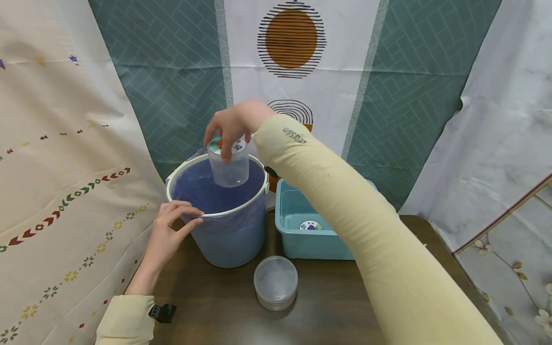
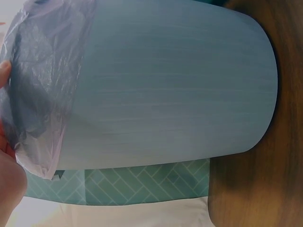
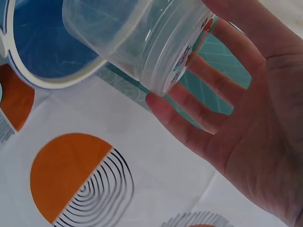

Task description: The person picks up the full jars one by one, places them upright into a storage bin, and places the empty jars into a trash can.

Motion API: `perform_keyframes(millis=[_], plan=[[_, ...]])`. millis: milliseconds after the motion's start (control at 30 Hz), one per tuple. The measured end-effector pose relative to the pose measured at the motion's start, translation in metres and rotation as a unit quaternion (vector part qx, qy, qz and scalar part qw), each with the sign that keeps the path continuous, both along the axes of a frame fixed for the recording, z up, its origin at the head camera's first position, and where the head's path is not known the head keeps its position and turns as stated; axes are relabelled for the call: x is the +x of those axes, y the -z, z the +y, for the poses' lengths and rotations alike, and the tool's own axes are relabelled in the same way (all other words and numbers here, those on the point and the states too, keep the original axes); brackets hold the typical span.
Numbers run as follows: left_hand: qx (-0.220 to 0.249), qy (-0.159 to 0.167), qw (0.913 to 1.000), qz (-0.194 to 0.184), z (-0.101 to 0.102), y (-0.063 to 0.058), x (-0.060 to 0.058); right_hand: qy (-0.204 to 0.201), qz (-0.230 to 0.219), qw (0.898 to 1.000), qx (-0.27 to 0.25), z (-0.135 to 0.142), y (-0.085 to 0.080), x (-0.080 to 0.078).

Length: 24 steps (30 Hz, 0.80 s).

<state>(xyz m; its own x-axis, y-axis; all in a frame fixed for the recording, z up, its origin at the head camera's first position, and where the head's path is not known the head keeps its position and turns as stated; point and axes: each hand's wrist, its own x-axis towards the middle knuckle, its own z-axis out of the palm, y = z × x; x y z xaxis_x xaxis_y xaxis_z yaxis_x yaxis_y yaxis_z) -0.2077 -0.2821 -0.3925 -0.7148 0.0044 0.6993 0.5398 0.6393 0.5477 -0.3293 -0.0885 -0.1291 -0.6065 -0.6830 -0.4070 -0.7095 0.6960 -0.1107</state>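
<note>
My right hand (image 1: 235, 122) grips a clear plastic jar (image 1: 230, 170) from above by its lid, which bears a printed round label. The jar hangs upright over the mouth of a blue trash bin (image 1: 230, 242), its base below the rim. In the right wrist view the see-through jar (image 3: 111, 28) looks empty, with my fingers spread around its lid edge. On the near left of the bin, my left hand (image 1: 172, 227) pinches the white rim (image 1: 228, 212) between thumb and fingers. A thin purplish bag (image 2: 45, 80) lines the bin and folds over its outside.
A light-blue plastic tub (image 1: 315, 244) stands right of the bin, a round labelled lid (image 1: 310, 225) visible inside; my right sleeve covers part of it. Nearer me, a clear round container (image 1: 276, 278) sits on the dark wooden table (image 1: 241, 321). Patterned curtains hang behind and at the sides.
</note>
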Motion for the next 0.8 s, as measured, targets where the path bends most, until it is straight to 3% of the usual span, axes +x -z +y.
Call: perform_keyframes(millis=[267, 567, 800], plan=[[0.012, -0.016, 0.9997, -0.015, 0.009, -0.009, 0.007, 0.006, -0.011, 1.000, -0.015, -0.008, 0.018, -0.006], [0.016, -0.012, 0.9990, -0.041, 0.001, -0.002, 0.002, -0.009, -0.017, 1.000, -0.007, -0.008, 0.033, -0.008], [0.009, -0.004, 0.9991, -0.041, -0.001, -0.001, 0.001, -0.021, -0.009, 1.000, 0.000, -0.006, 0.042, -0.009]])
